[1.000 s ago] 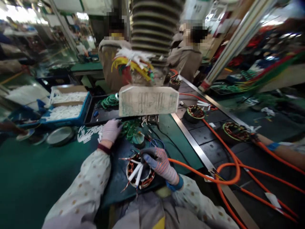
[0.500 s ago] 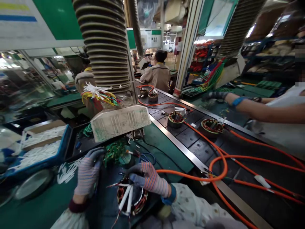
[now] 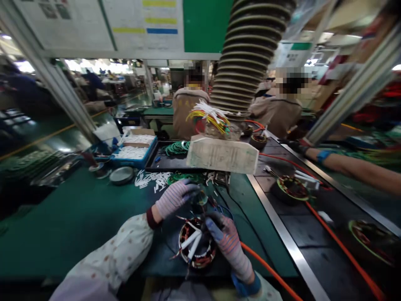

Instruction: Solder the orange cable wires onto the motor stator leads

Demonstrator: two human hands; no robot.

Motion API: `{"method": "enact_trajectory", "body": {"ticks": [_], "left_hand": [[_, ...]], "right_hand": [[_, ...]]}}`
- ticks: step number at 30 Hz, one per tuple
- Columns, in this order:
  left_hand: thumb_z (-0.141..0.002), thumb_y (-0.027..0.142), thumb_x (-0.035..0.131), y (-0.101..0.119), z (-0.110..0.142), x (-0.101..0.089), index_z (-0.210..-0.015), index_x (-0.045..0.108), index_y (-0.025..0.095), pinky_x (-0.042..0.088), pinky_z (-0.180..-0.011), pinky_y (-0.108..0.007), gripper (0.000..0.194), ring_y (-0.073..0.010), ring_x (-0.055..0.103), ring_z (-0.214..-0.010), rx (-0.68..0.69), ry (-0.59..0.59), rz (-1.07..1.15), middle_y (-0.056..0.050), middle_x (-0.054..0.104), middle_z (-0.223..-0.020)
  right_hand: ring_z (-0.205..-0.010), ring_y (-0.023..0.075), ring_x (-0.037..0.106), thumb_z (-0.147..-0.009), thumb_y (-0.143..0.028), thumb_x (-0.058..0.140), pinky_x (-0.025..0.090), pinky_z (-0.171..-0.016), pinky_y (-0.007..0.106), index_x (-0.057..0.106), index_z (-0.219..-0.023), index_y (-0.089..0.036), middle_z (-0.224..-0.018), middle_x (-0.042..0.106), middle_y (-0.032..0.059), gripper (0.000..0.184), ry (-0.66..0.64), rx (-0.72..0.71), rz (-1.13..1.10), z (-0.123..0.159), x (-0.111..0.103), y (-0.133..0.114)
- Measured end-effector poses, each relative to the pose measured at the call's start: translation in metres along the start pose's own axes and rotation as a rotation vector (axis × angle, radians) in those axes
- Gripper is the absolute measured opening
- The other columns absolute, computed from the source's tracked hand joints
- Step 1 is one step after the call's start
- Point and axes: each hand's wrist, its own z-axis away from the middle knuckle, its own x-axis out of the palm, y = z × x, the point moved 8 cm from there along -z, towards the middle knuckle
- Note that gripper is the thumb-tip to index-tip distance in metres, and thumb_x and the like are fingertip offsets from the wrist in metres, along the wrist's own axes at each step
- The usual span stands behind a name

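On the green surface (image 3: pixel 94 225), the copper-wound ring (image 3: pixel 201 263) lies just left of the right hand (image 3: pixel 227 238), farther from the left hand (image 3: pixel 176 198). The right curls over its far rim; blur hides whether it pinches anything. The left, loosely extended, holds nothing visible. Two white sleeves (image 3: pixel 190 241) slant lengthwise toward the ring's near-left.

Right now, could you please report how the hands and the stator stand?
Right hand at stator; left hand near green wires; white sleeves across stator's opening.
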Motion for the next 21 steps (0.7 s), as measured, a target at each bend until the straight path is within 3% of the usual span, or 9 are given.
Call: {"method": "enact_trajectory", "body": {"ticks": [2, 5, 9, 13, 15, 18, 21], "left_hand": [[-0.12, 0.035, 0.066, 0.027, 0.016, -0.009, -0.143, 0.084, 0.028, 0.065, -0.094, -0.035, 0.03, -0.0252, 0.079, -0.105, 0.067, 0.004, -0.026, -0.01, 0.081, -0.117], [-0.121, 0.034, 0.063, 0.062, 0.031, -0.005, -0.157, 0.075, 0.031, 0.059, -0.078, -0.034, 0.038, -0.0253, 0.075, -0.094, 0.144, -0.1, -0.24, -0.007, 0.078, -0.108], [-0.119, 0.023, 0.059, 0.074, 0.035, 0.0, -0.159, 0.071, 0.028, 0.059, -0.076, -0.038, 0.042, -0.0275, 0.074, -0.096, 0.126, -0.116, -0.429, -0.009, 0.078, -0.112], [-0.116, 0.022, 0.065, 0.061, 0.03, 0.01, -0.135, 0.08, 0.023, 0.061, -0.082, -0.041, 0.024, -0.0297, 0.074, -0.097, 0.064, -0.18, -0.43, -0.01, 0.077, -0.105], [-0.117, 0.028, 0.067, 0.051, 0.026, 0.013, -0.123, 0.082, 0.021, 0.063, -0.087, -0.041, 0.018, -0.0292, 0.075, -0.098, 0.004, -0.187, -0.298, -0.01, 0.077, -0.103], [-0.119, 0.037, 0.067, 0.037, 0.019, 0.005, -0.112, 0.082, 0.022, 0.063, -0.091, -0.036, 0.023, -0.0251, 0.077, -0.095, -0.071, -0.039, 0.058, -0.007, 0.08, -0.101], [-0.122, 0.045, 0.057, 0.02, 0.017, -0.008, -0.11, 0.078, 0.022, 0.063, -0.094, -0.038, 0.034, -0.0244, 0.076, -0.095, -0.222, 0.155, 0.241, -0.007, 0.081, -0.103]], "right_hand": [[-0.066, 0.0266, 0.081, -0.098, -0.075, 0.084, 0.072, -0.069, 0.037, 0.094, -0.099, -0.027, -0.078, 0.087, 0.0068, 0.049, -0.024, 0.062, -0.032, -0.006, 0.001, 0.003], [-0.078, 0.03, 0.083, -0.091, -0.079, 0.088, 0.075, -0.076, 0.042, 0.093, -0.099, -0.025, -0.089, 0.09, 0.0102, 0.055, -0.041, 0.102, -0.062, -0.016, 0.004, 0.002], [-0.093, 0.0329, 0.085, -0.09, -0.075, 0.09, 0.076, -0.09, 0.045, 0.093, -0.099, -0.025, -0.092, 0.09, 0.0112, 0.051, -0.089, 0.122, -0.033, -0.023, 0.007, 0.0], [-0.09, 0.0313, 0.085, -0.093, -0.077, 0.087, 0.074, -0.088, 0.044, 0.093, -0.098, -0.024, -0.097, 0.091, 0.0116, 0.053, -0.097, 0.132, -0.021, -0.021, 0.006, -0.002], [-0.089, 0.0308, 0.085, -0.094, -0.078, 0.086, 0.074, -0.087, 0.043, 0.093, -0.097, -0.023, -0.097, 0.091, 0.0117, 0.055, -0.085, 0.134, -0.021, -0.021, 0.005, -0.005], [-0.087, 0.0285, 0.083, -0.093, -0.075, 0.088, 0.073, -0.088, 0.042, 0.092, -0.099, -0.023, -0.095, 0.09, 0.0105, 0.053, -0.073, 0.145, -0.045, -0.022, 0.006, -0.011], [-0.077, 0.022, 0.074, -0.089, -0.072, 0.091, 0.067, -0.074, 0.035, 0.091, -0.099, -0.021, -0.089, 0.086, 0.0077, 0.051, -0.027, 0.2, -0.081, -0.023, 0.006, -0.015]]}}
